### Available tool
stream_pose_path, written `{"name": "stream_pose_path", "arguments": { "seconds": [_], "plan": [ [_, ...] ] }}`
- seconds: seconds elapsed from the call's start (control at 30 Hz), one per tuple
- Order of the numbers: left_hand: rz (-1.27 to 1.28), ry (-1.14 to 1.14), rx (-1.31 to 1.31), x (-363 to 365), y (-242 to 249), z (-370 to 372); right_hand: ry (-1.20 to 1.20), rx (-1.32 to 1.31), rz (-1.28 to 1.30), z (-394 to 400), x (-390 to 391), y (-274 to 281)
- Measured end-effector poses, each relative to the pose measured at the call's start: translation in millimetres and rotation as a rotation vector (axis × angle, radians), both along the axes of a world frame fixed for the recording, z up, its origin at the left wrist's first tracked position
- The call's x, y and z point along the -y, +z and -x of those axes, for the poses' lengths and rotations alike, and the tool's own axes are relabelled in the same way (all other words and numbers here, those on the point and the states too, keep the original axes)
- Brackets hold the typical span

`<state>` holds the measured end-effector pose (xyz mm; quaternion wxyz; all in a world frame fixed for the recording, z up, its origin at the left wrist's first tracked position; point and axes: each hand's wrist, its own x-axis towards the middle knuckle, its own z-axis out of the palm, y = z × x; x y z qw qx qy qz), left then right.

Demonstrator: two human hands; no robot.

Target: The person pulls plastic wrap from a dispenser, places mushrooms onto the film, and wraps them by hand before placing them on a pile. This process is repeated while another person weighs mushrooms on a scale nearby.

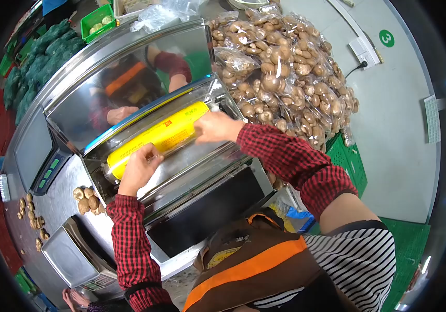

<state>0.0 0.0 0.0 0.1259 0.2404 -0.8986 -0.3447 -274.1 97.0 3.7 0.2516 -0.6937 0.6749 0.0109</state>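
A long yellow roll of cling film (155, 136) lies in the cradle of a steel wrapping machine (202, 164). My left hand (141, 167) is over the roll's left part, thumb and fingers pinched together at the film. Near the right end, my right hand (215, 127) has its fingers curled closed against the roll's front side. The clear film at the fingertips is hard to make out. Behind the roll, a shiny steel panel (129, 86) mirrors both arms. A dark flat plate (207, 210) sits at the machine's front.
Bagged mushrooms (285, 73) are heaped right of the machine. Loose mushrooms (89, 200) lie on the steel table (59, 218), between two scales (46, 156). Green net sacks (41, 65) and a green crate (97, 23) stand behind. Another person's hands (76, 298) show at bottom left.
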Motion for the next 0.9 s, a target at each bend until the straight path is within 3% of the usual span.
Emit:
{"name": "stream_pose_path", "arguments": {
  "seconds": [0.07,0.17,0.3,0.43,0.53,0.67,0.77,0.9],
  "plan": [
    [-0.515,0.186,-0.068,7,-4,2,0.024,-0.028,0.012,-18,8,4],
    [-0.703,0.228,-0.147,2,2,-2,0.087,-0.106,-0.056,-39,7,-3],
    [-0.654,0.287,-0.176,10,3,3,0.012,-0.177,-0.068,-70,31,-12],
    [-0.636,0.319,-0.182,11,-7,5,0.119,-0.317,-0.105,-90,34,-23],
    [-0.468,0.302,-0.083,8,-9,1,0.090,-0.326,-0.106,-93,30,-30],
    [-0.441,0.259,0.016,3,1,0,0.115,-0.416,-0.078,-75,27,-39],
    [-0.303,0.206,0.029,-6,-5,5,0.163,-0.462,-0.116,-47,26,-26],
    [-0.318,0.247,0.027,-7,-2,3,0.294,-0.432,-0.115,-36,20,25]
  ]
}}
